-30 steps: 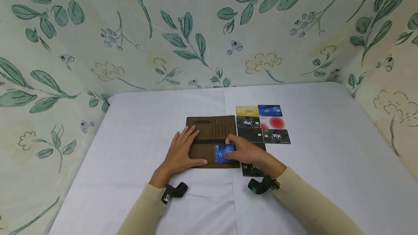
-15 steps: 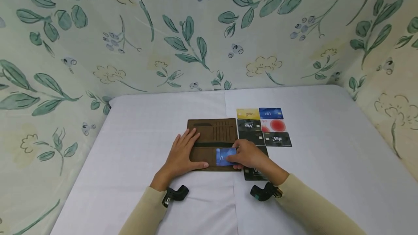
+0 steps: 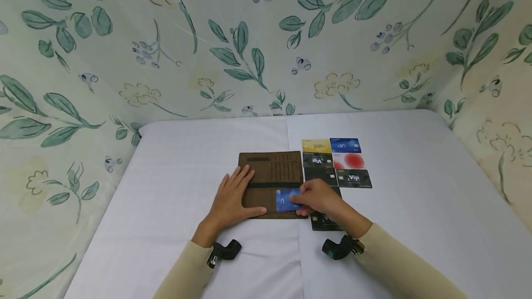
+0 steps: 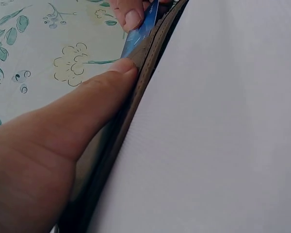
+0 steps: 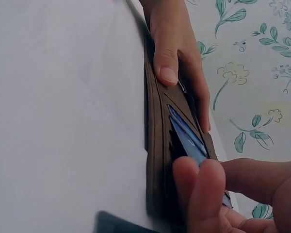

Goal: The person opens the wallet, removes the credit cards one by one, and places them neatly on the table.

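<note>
A brown wallet [image 3: 261,172] lies spread open on the white cloth, slots facing up. My left hand [image 3: 230,197] rests on its left side with fingers spread, the thumb along the near edge. At the lower right half, my right hand [image 3: 320,196] pinches a blue card [image 3: 283,200] between thumb and fingers. Seen in the right wrist view, the blue card [image 5: 186,138] sits partly in a slot, and another blue edge shows in the slot beside it. The left wrist view has the left thumb [image 4: 87,104] pressing close to the card.
Right of the wallet lie several cards: a yellow card [image 3: 317,146], a blue VIP card [image 3: 345,145], a white card with red circles [image 3: 353,160] and several black cards [image 3: 354,178]. The right hand partly covers the lowest black ones. A floral backdrop [image 3: 266,82] surrounds the table.
The right hand has shifted slightly right along the wallet and its index finger has drawn back from the wallet's middle band. The left hand stays on the wallet. The head view has tilted slightly.
</note>
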The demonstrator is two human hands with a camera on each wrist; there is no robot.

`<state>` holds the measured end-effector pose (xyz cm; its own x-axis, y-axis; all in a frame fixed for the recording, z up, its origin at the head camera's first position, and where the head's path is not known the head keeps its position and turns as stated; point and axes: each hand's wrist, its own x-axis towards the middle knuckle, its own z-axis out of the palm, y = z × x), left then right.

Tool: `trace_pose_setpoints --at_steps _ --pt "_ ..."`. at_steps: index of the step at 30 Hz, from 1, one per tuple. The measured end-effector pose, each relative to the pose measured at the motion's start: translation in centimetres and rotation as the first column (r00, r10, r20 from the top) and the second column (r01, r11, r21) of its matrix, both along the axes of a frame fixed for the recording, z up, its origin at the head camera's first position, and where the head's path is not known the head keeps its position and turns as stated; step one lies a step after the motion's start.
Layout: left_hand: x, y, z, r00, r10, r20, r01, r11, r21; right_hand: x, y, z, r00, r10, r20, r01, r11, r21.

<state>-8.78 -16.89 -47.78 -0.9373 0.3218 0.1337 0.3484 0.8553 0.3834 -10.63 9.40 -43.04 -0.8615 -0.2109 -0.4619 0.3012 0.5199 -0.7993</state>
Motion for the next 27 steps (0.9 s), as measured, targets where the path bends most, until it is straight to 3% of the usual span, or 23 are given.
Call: trace_pose_setpoints --at_steps 4,10,19,27 --pt "0.3 0.0 0.0 1.000 0.003 0.011 -0.003 1.000 -0.002 0.3 0.2 -0.1 1.000 -0.002 -0.028 0.001 1.000 -0.015" --pt "0.3 -0.1 0.1 1.000 0.021 0.011 -0.021 1.000 -0.004 0.2 -0.2 0.1 0.991 0.054 -0.119 -0.049 0.998 0.045" --pt "0.1 0.0 -0.1 1.000 0.020 -0.004 -0.020 0.999 0.039 0.5 0.4 0.4 0.985 0.090 -0.144 -0.069 0.988 0.140" --pt "0.1 0.0 -0.3 1.000 0.020 -0.024 -0.019 0.998 0.065 0.5 1.3 0.5 0.989 0.072 -0.132 -0.062 0.995 0.072"
